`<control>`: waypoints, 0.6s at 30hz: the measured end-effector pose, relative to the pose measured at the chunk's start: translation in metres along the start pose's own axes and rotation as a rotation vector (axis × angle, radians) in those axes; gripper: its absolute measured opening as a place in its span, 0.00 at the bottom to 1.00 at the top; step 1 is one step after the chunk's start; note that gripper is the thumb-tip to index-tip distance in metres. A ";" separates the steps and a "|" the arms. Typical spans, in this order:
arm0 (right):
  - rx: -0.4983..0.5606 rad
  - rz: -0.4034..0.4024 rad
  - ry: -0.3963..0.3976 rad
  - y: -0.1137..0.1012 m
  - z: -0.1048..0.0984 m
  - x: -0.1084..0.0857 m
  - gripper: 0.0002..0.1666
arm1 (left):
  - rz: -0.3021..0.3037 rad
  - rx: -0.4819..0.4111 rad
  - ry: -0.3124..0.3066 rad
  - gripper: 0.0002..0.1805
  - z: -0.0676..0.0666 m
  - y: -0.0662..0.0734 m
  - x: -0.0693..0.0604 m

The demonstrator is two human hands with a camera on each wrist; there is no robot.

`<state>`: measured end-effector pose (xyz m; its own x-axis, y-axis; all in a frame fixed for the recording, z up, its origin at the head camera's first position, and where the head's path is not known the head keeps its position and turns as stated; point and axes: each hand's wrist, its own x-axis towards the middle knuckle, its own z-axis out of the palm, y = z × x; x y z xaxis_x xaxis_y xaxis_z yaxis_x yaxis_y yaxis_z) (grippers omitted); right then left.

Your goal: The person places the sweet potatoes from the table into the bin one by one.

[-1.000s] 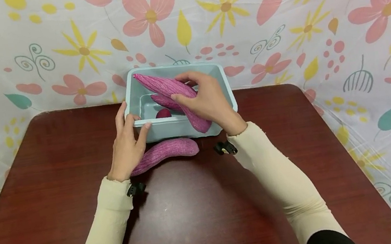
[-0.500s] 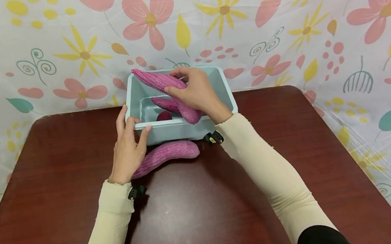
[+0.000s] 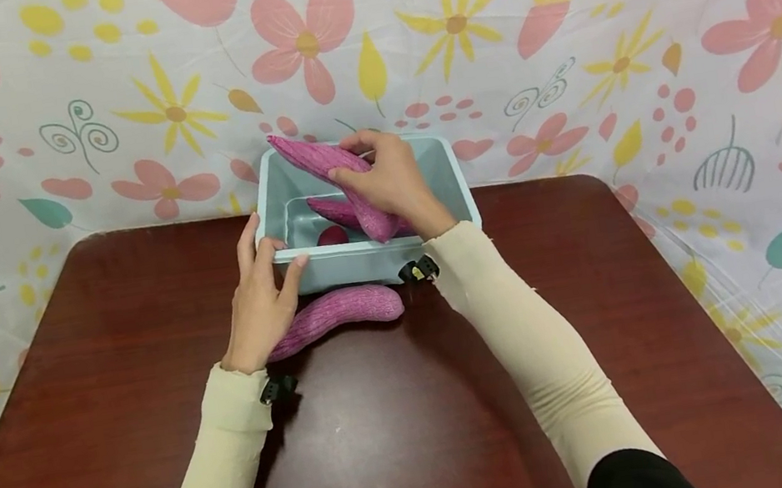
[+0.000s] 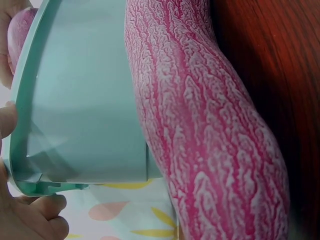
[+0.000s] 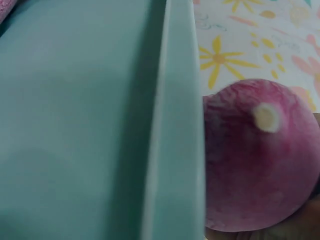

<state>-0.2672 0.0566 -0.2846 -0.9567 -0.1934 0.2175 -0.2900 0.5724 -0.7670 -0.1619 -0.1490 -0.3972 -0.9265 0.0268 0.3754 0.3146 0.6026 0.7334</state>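
My right hand [image 3: 389, 177] grips a long purple, white-streaked eggplant [image 3: 317, 158], held tilted over a pale blue plastic bin [image 3: 341, 268]. The eggplant's narrow tip points up to the back left; its blunt end [image 5: 260, 155], with a pale round spot, shows beyond the rim in the right wrist view. My left hand [image 3: 259, 306] holds the bin's front left corner, thumb at the front rim. Inside lie another streaked eggplant [image 3: 333, 210], partly hidden, and a dark reddish rounded thing [image 3: 332, 236]. A curved eggplant [image 4: 195, 120] lies on the table before the bin, its left end behind my left hand.
The bin stands at the back edge of a dark reddish-brown table [image 3: 406, 444]. Close behind rises a white cloth [image 3: 562, 66] printed with flowers and leaves.
My right hand has carried its eggplant slightly left and back, so the blunt end has gone from in front of the bin's front wall to over the inside. My left hand stays at the corner.
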 end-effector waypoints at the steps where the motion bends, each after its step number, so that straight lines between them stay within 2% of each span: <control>1: 0.002 0.001 0.005 0.001 0.000 0.002 0.25 | 0.000 0.000 0.000 0.21 0.000 0.000 0.000; 5: -0.001 0.006 0.019 0.002 0.001 0.007 0.25 | 0.004 0.000 0.004 0.20 0.000 -0.001 -0.001; 11: -0.016 -0.001 -0.001 0.004 0.004 0.011 0.25 | 0.006 0.003 0.007 0.20 0.000 -0.002 -0.001; 18: -0.080 0.002 -0.058 0.006 0.004 0.012 0.27 | 0.001 0.008 0.000 0.20 -0.001 -0.001 -0.001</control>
<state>-0.2800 0.0545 -0.2887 -0.9550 -0.2366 0.1790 -0.2913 0.6341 -0.7163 -0.1616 -0.1502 -0.3979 -0.9263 0.0277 0.3758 0.3137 0.6092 0.7283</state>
